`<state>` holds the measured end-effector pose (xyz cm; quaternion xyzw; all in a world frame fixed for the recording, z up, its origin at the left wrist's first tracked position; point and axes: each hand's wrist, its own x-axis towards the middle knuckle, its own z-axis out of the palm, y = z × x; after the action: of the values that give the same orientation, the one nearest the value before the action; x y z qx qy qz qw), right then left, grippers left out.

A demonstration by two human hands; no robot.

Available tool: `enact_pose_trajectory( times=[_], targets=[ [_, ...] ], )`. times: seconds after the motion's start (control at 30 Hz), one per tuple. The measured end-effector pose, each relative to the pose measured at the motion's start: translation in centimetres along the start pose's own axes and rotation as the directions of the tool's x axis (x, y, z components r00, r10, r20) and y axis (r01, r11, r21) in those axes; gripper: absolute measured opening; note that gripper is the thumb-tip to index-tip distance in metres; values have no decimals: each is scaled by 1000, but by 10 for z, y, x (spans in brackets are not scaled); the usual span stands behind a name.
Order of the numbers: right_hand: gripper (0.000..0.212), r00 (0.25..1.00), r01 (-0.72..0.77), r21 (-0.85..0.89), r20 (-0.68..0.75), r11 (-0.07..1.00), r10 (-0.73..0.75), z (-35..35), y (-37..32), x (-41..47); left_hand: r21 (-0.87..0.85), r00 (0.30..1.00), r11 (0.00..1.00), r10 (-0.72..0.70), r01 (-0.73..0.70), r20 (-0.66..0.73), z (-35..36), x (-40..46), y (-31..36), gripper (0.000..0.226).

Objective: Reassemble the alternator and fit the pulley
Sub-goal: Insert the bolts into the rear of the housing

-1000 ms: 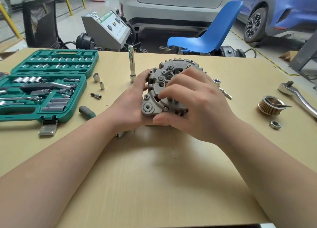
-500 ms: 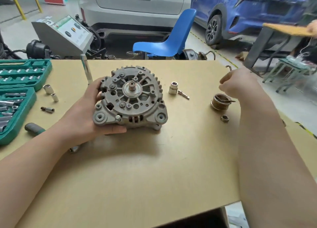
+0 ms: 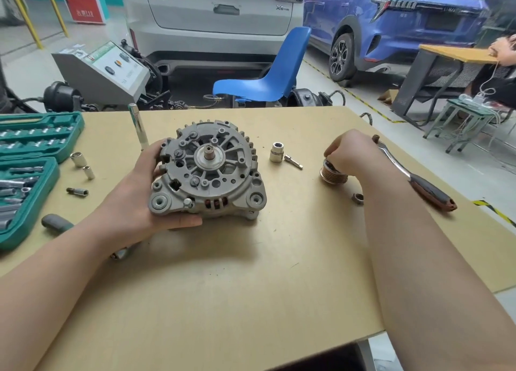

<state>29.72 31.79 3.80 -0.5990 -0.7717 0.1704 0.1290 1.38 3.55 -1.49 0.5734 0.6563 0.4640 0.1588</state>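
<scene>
The grey alternator (image 3: 212, 172) lies on the tan table (image 3: 223, 273) at centre, its bare shaft pointing up. My left hand (image 3: 139, 197) cups its left and lower side, thumb under the front edge. To the right, the ribbed metal pulley (image 3: 333, 175) stands on the table, and my right hand (image 3: 354, 152) is curled down over its top, fingers closed on it. A small nut (image 3: 358, 198) lies just in front of the pulley.
A ratchet wrench (image 3: 413, 175) lies behind my right wrist. A socket (image 3: 276, 152) and a bit (image 3: 293, 161) sit between alternator and pulley. The green socket case (image 3: 30, 175) is at the left with loose sockets (image 3: 78, 159) and an upright extension bar (image 3: 138, 127). The table's right edge is near.
My right hand left the alternator, swung right and came down onto the pulley. The view turned right. My left hand kept hold of the alternator.
</scene>
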Motion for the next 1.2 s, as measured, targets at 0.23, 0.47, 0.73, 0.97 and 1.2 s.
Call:
enact_pose_trajectory(
  times=[0.23,0.47,0.73,0.97,1.2],
  targets=[
    [21,974,207,53,89,977,-211,15,-17,-5,30,1000,1000,7,-7,1,0,1,-3,125],
    [9,895,432,80,88,898,-438,39,-29,-11,33,1000,999,-5,5,6,-1,1,-3,124],
    [17,905,425,-166,48,890,-423,45,-35,-8,36,1000,999,-22,21,4,-1,0,0,122],
    [14,920,392,-149,34,908,-392,39,-35,-11,24,1000,1000,-21,20,11,-1,0,-1,122],
    [14,968,235,122,64,964,-244,30,-34,-18,24,1000,1000,-12,11,13,0,0,-5,123]
  ],
)
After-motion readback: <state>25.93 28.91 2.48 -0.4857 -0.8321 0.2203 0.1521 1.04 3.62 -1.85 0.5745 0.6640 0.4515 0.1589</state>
